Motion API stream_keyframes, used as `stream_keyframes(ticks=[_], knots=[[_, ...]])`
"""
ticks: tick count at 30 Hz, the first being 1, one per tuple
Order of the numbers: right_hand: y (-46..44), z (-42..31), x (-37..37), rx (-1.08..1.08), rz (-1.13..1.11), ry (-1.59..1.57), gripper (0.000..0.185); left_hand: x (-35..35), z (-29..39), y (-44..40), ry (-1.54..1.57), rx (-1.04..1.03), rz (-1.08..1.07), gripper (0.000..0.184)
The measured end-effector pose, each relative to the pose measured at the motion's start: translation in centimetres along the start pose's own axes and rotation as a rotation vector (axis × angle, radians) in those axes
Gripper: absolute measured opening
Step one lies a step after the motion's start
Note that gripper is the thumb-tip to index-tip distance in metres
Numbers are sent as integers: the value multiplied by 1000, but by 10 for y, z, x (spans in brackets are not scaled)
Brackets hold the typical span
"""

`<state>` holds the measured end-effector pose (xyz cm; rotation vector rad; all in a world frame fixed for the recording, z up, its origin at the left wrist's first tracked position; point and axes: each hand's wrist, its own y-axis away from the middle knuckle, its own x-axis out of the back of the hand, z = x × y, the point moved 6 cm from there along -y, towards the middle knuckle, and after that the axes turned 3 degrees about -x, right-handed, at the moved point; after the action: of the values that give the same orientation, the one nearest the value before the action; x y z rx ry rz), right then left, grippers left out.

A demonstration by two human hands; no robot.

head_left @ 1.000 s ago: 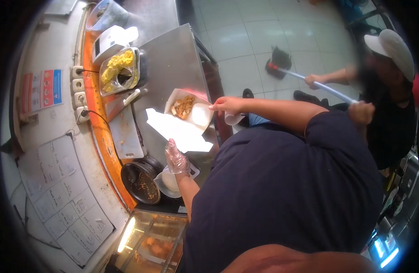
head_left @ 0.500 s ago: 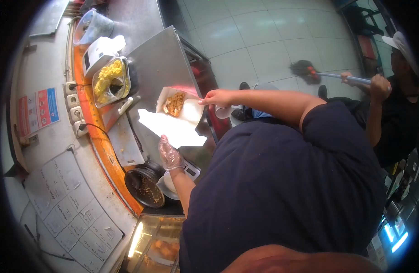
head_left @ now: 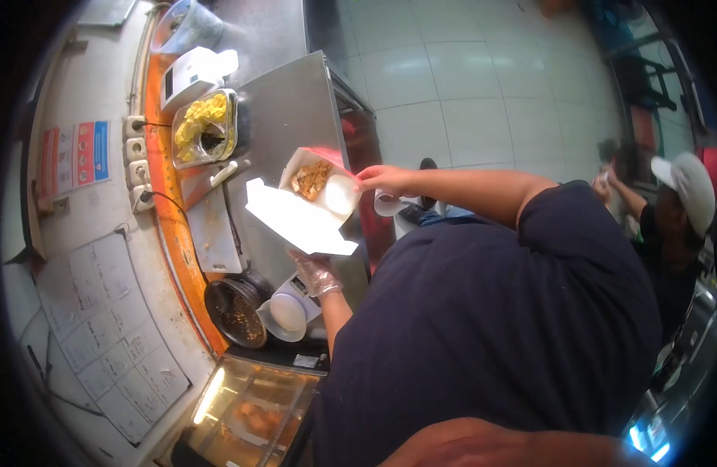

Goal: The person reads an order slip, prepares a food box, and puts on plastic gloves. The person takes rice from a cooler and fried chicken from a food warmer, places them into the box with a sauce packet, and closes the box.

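Steel kitchen counter (head_left: 284, 101). Right hand (head_left: 382, 180): bare, pinching food box (head_left: 312, 215) at its two-o'clock edge. Left hand (head_left: 317, 275): gloved, six o'clock, by lid (head_left: 295, 224); hold unclear. Food box: on or just above counter, card, presumably light, bendable; best gripped by side walls. Beyond: yellow-food tub (head_left: 233, 124), ten o'clock; pale tiled floor (head_left: 467, 86), two o'clock; co-worker (head_left: 680, 229), three o'clock.

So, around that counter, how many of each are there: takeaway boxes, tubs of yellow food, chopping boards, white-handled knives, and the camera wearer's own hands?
Takeaway box: 1
Tub of yellow food: 1
Chopping board: 1
White-handled knife: 1
Wearer's hands: 2, left hand gloved, right hand bare
Total: 6
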<state>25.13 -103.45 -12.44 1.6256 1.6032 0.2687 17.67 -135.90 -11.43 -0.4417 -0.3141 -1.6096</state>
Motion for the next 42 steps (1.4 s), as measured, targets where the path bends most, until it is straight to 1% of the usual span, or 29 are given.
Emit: stream_keyframes(ticks=[2, 4, 6, 7, 10, 11, 14, 15, 17, 18, 19, 22, 23, 26, 28, 30, 32, 35, 36, 37, 40, 42], knots=[[-9, -3, 11, 3, -61, 37, 50, -20, -19, 33, 3, 110, 78, 73], [-14, -9, 18, 98, -138, 69, 48, -38, -27, 63, 29, 215, 124, 72], [-9, -3, 7, 166, -121, 136, 48, -37, -28, 81, 51, 275, 119, 70], [-8, 0, 11, 158, -120, 147, 51, -42, -28, 86, 50, 291, 108, 69], [18, -17, 14, 122, -145, 174, 56, -50, -22, 84, 53, 313, 80, 67], [27, -21, 15, 116, -119, 199, 62, -52, -20, 82, 56, 315, 76, 67], [30, -14, 15, 120, -130, 160, 65, -58, -14, 80, 68, 319, 59, 64], [31, -14, 16, 84, -155, 140, 65, -59, -11, 80, 69, 322, 59, 64], [11, -1, 20, 195, -141, 36, 67, -63, -7, 82, 66, 334, 66, 62], [13, -7, 16, 251, -140, -18, 68, -64, -6, 83, 63, 335, 79, 62], [16, -8, 19, 219, -158, -33, 66, -65, -4, 83, 62, 339, 87, 61], [7, -10, 18, 227, -286, -40, 62, -69, 0, 85, 67, 342, 117, 59], [14, -16, 18, 156, -315, -6, 60, -69, 2, 85, 70, 341, 119, 58], [21, -20, 24, 96, -351, -56, 58, -71, 5, 81, 92, 337, 131, 56], [-6, -6, 32, 364, -467, 103, 60, -71, 6, 84, 105, 346, 128, 55], [8, -15, 30, 342, -525, 96, 62, -73, 6, 82, 122, 349, 137, 54], [30, -29, 31, 48, -495, -70, 65, -75, 6, 77, 142, 345, 145, 53], [9, -33, 36, 240, -503, 70, 67, -74, 5, 77, 174, 347, 162, 51], [35, -49, 32, 55, -477, -37, 66, -73, 5, 78, 183, 352, 170, 50], [48, -64, 31, 34, -481, -52, 65, -72, 4, 79, 192, 354, 182, 49], [34, -92, 51, -25, -485, 11, 64, -77, 6, 79, 212, 371, 215, 48], [8, -102, 68, 37, -506, -38, 64, -83, 10, 77, 222, 382, 230, 46]])
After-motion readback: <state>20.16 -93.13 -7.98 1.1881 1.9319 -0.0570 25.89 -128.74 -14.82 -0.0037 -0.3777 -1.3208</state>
